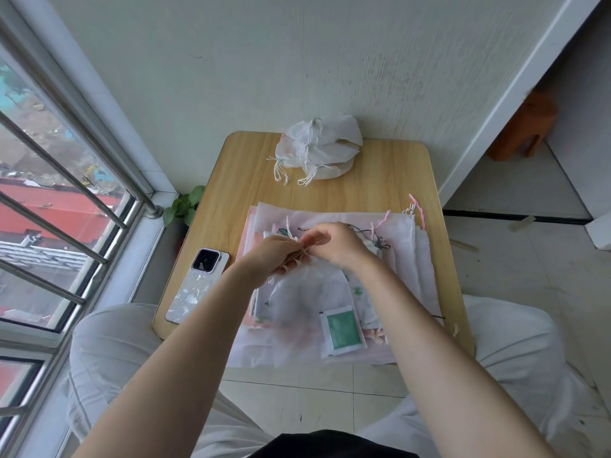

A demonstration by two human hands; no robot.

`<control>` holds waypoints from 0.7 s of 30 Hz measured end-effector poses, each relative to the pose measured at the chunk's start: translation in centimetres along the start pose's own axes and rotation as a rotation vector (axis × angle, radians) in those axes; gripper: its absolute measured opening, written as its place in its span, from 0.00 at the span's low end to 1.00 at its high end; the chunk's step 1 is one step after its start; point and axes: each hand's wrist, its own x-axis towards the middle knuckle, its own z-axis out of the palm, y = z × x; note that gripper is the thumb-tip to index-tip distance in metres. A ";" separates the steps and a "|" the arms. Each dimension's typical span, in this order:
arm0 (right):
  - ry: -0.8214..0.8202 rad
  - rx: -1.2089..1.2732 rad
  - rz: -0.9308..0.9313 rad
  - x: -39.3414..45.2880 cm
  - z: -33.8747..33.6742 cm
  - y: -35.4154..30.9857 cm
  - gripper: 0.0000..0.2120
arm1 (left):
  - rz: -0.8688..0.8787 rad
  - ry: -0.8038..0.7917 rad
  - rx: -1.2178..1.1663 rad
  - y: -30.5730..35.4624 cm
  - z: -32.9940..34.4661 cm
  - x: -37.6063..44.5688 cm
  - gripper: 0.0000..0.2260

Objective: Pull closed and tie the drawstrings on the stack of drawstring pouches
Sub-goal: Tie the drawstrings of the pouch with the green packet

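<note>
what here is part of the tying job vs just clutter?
Job: left hand and right hand pinching a drawstring; the pouch under them; flat stack; tied pile at the table's far edge.

Clutter: phone, green sachet, plant.

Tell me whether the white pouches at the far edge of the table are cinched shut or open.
Shut: the white pouches have gathered necks with knotted cords trailing out.

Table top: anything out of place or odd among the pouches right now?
One stray: a white sachet with a green panel lies tilted on the flat pouch stack near the table's front edge. It is no pouch. A phone lies face down at the left. Nothing looks spilled or torn.
</note>
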 end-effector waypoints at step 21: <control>0.055 -0.078 0.033 -0.6 0.2 0.2 0.14 | 0.123 0.296 0.159 -0.5 0.9 1.0 0.09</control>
